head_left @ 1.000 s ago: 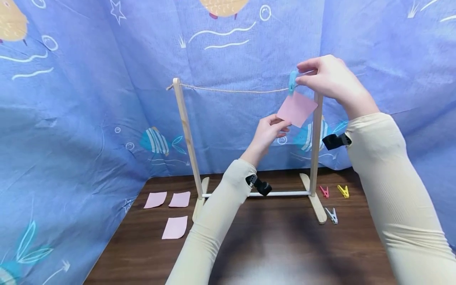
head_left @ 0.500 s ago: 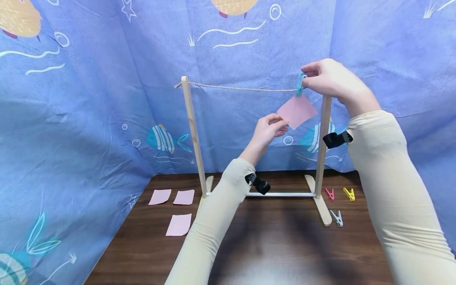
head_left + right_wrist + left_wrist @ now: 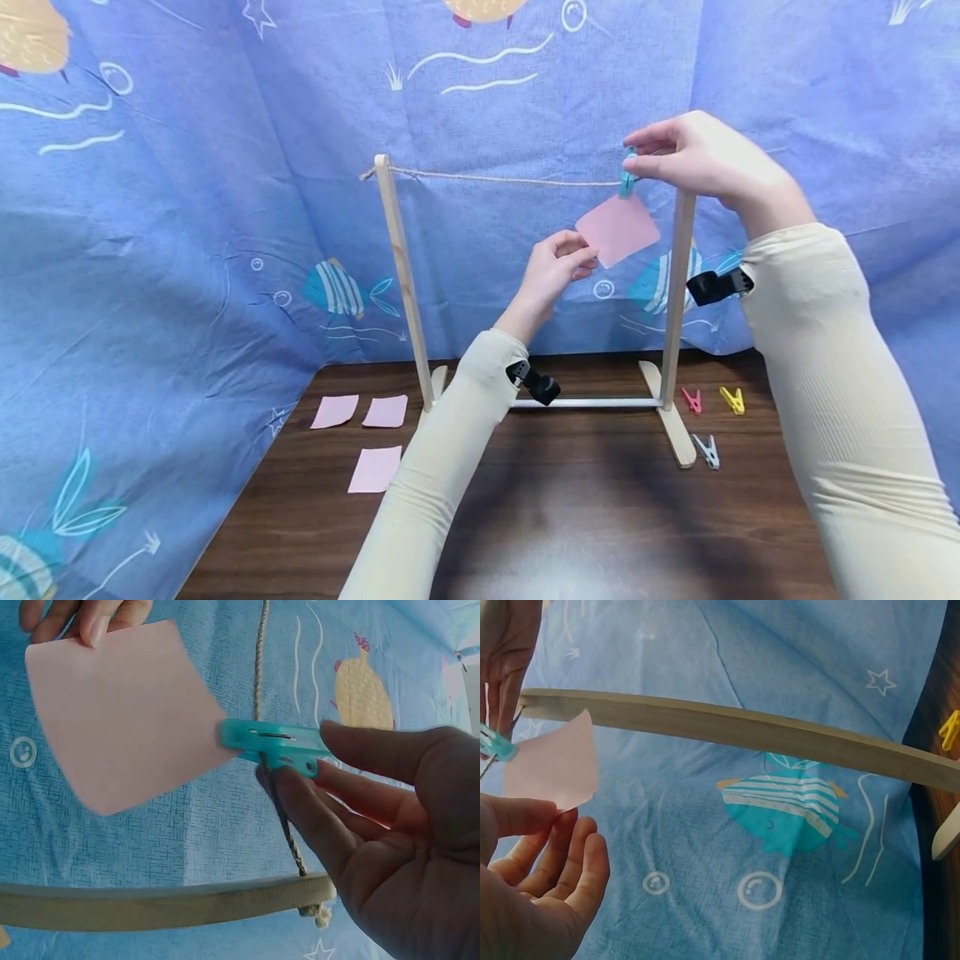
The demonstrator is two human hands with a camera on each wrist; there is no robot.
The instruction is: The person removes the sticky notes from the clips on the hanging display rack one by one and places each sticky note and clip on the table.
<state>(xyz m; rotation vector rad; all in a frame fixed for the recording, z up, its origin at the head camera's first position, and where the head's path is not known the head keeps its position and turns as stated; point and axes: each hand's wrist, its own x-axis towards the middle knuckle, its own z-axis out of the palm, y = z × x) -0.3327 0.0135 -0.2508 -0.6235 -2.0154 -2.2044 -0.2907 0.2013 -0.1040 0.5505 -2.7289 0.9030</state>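
Note:
My right hand [image 3: 723, 167] pinches a turquoise clothespin [image 3: 262, 737] between thumb and fingers. The clothespin's tip bites one corner of a pink paper square [image 3: 127, 712], and the twine [image 3: 260, 660] passes through the clothespin. Below and to the left, my left hand [image 3: 551, 271] pinches the paper's lower left corner between thumb and fingers. In the left wrist view the thumb lies over the paper [image 3: 555, 769]. The twine runs between the two upright posts of a wooden stand [image 3: 401, 258], with the clothespin near the right post [image 3: 678, 292].
Several pink paper squares, one of them a front sheet [image 3: 375, 469], lie at the left of the dark wooden table [image 3: 570, 517]. Right of the stand lie a red clothespin [image 3: 692, 401], a yellow clothespin [image 3: 732, 400] and a pale blue clothespin [image 3: 707, 451]. A blue patterned curtain [image 3: 487, 292] hangs behind.
The view has shifted slightly. The clothespin now stands more upright, and the paper has turned a little beneath it. Both hands keep their hold.

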